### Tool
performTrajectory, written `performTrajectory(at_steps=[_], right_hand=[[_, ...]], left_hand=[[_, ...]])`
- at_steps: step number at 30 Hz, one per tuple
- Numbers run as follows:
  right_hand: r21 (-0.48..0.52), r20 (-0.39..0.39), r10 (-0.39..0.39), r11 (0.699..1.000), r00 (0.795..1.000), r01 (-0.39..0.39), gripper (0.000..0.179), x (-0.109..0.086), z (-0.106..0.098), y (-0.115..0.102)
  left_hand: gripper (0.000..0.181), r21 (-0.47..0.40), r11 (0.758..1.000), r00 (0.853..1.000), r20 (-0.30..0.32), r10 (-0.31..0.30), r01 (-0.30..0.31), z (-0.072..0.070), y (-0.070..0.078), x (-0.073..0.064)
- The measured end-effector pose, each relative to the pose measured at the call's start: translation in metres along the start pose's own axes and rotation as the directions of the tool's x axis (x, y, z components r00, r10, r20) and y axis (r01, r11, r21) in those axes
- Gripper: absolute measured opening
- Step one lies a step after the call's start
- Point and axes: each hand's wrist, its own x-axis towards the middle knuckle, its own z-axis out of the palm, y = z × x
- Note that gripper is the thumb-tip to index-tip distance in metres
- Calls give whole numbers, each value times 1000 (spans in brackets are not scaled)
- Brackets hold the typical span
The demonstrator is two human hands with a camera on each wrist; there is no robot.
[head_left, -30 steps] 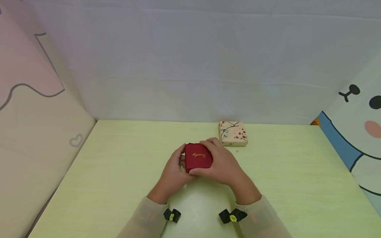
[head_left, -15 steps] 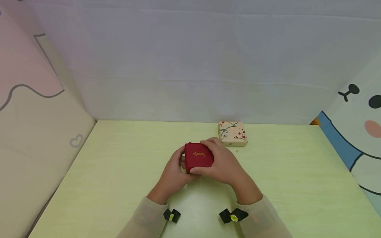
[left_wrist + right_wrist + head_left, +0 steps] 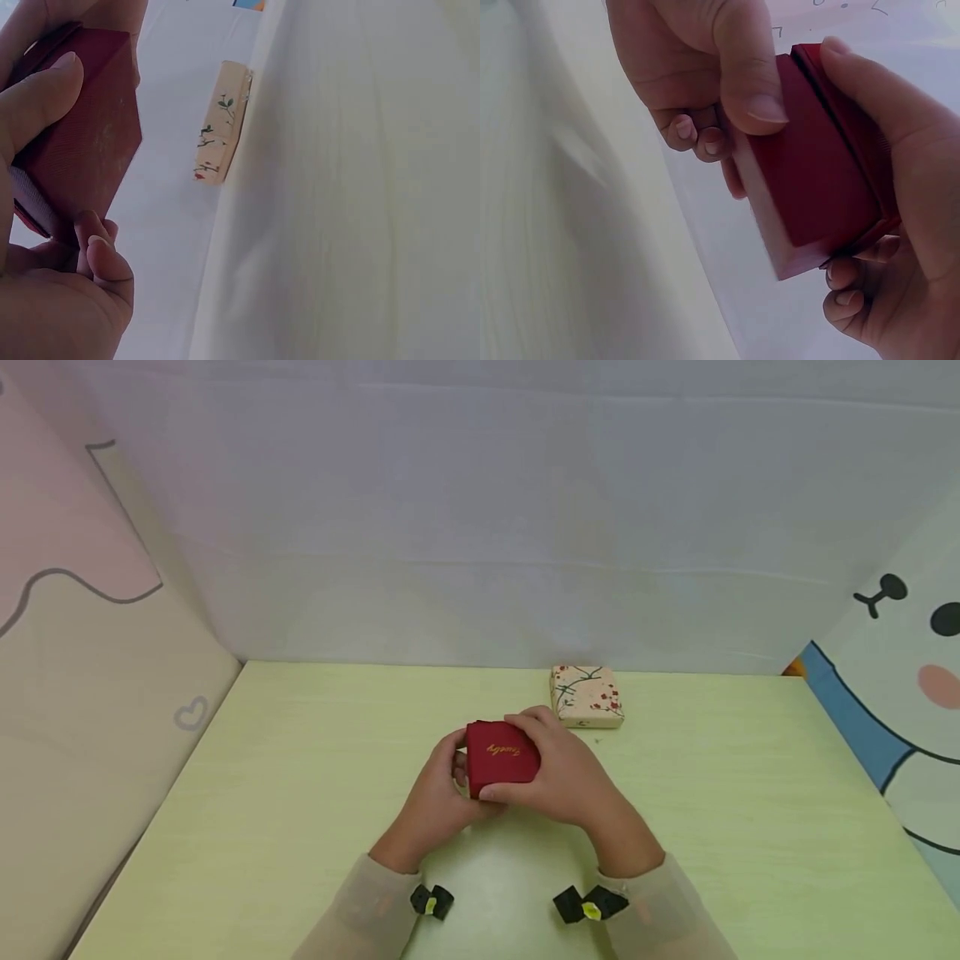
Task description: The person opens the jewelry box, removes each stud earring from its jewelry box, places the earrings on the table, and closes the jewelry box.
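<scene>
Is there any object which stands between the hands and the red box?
Nothing visible does: the left hand and the right hand both grip the red box directly. The floral box lies farther back on the table, not between them.

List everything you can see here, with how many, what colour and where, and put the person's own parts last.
Red box: one, dark red with gold "Jewelry" lettering, held between both hands
Floral box: one, cream with red flowers and dark branches, at the table's back, beyond the right hand
Table: one, pale yellow-green, under the floral box
Back sheet: one, greyish white, behind the table
Left sheet: one, pink and cream, left side
Right sheet: one, white and blue cartoon print, right side
Bow-shaped pieces: two, black with yellow middles, one by each cuff
Sleeves: two, beige, on the forearms
Left hand: one, bare, gripping the red box
Right hand: one, bare, gripping the red box
</scene>
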Motion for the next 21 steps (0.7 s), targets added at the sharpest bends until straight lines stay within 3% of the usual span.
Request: performTrajectory(at_steps=[8,21], right_hand=[[73,-40,-24,997,999,27,84,-2,-6,1],[39,-39,-7,999,999,9,88,-1,-2,2]], left_hand=[[92,11,1000,1000,-10,23,-23,-3,-1,1],[94,37,999,999,1,32,-32,-3,0,0]])
